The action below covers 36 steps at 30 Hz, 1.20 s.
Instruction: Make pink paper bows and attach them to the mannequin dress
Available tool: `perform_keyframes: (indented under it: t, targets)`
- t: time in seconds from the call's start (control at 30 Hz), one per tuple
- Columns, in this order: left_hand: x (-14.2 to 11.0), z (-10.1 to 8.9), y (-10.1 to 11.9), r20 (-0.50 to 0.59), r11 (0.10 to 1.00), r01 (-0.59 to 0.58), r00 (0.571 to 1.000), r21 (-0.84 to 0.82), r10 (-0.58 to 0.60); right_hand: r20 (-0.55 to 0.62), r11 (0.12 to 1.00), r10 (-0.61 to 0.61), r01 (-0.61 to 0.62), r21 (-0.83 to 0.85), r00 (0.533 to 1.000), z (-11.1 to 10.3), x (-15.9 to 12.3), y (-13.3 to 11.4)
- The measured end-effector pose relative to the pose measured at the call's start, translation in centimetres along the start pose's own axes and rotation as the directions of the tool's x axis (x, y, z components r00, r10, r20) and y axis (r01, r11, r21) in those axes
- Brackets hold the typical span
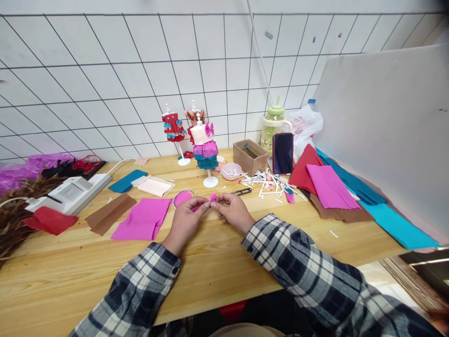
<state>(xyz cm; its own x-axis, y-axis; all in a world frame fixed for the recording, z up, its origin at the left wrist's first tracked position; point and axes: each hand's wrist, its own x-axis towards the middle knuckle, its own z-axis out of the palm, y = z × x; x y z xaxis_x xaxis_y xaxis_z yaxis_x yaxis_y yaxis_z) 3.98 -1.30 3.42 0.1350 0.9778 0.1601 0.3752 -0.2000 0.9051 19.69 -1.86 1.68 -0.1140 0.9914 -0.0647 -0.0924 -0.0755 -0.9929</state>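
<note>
Between the fingertips of both hands is a small piece of magenta crepe paper (213, 197). My left hand (189, 220) pinches it from one side, and my right hand (232, 211) pinches it from the other. Partly behind my left hand lies a ring (184, 192) with magenta paper inside its outline. Thread snips (242, 191) lie just beyond my right hand. A larger magenta crepe sheet (142, 219) is spread left of my hands. Straight ahead stands a miniature dress form (205, 152) in a pink, magenta and teal paper dress with a magenta bow.
Behind are another dress form (174, 128), a pink bowl (231, 171), a cardboard box (250, 157), a phone (282, 153) and a green-lidded jug (275, 122). Paper scraps (271, 182) litter the table. Folded crepe sheets (331, 186) lie right; a power strip (72, 194) is left.
</note>
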Motion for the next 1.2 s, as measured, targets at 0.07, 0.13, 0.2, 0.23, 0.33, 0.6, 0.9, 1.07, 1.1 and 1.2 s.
perform_keyframes:
  t: [0.07, 0.13, 0.2, 0.23, 0.33, 0.6, 0.9, 1.07, 1.1, 1.2]
  targets:
    - [0.1, -0.1, -0.2, -0.013, 1.000, -0.002, 1.000, -0.022, 0.002, 0.025, 0.997, 0.017, -0.019, 0.072, 1.000, -0.1, 0.0, -0.1]
    - [0.2, -0.1, -0.2, -0.022, 1.000, -0.022, 1.000, -0.011, 0.022, 0.046, 0.986, 0.055, -0.062, 0.156, 0.997, -0.3, 0.0, -0.3]
    - [0.1, -0.2, -0.2, -0.023, 0.997, -0.064, 0.998, 0.037, 0.065, 0.089, 0.958, 0.122, -0.141, 0.251, 0.988, -0.6, 0.0, -0.5]
    - [0.1, -0.2, -0.2, -0.028, 0.993, -0.095, 0.995, 0.074, 0.097, 0.120, 0.939, 0.158, -0.187, 0.290, 0.980, -0.9, 0.0, -0.7]
    - [0.1, -0.6, 0.1, -0.020, 0.946, -0.243, 0.967, 0.215, 0.253, 0.240, 0.900, 0.225, -0.296, 0.320, 0.944, -1.9, 0.1, -1.1]
    - [0.1, -1.9, 0.8, 0.392, 0.604, -0.667, 0.745, 0.437, 0.539, 0.420, 0.975, 0.204, -0.144, -0.170, 0.884, -4.8, 1.3, -1.0]
    - [-0.5, -1.3, 1.4, 0.646, 0.354, -0.823, 0.568, 0.444, 0.510, 0.594, 0.653, 0.023, 0.438, -0.618, 0.804, -6.0, 2.0, -1.6]
    - [-0.8, -0.5, 1.2, 0.698, 0.302, -0.840, 0.542, 0.450, 0.468, 0.624, 0.443, -0.022, 0.567, -0.694, 0.781, -5.3, 1.3, -2.2]
    - [-0.8, -0.4, 1.1, 0.698, 0.299, -0.833, 0.554, 0.466, 0.454, 0.621, 0.397, -0.044, 0.584, -0.708, 0.783, -5.1, 1.2, -2.3]
    - [-0.7, -0.2, 0.8, 0.674, 0.326, -0.788, 0.615, 0.522, 0.409, 0.603, 0.269, -0.103, 0.606, -0.749, 0.791, -4.6, 0.6, -2.5]
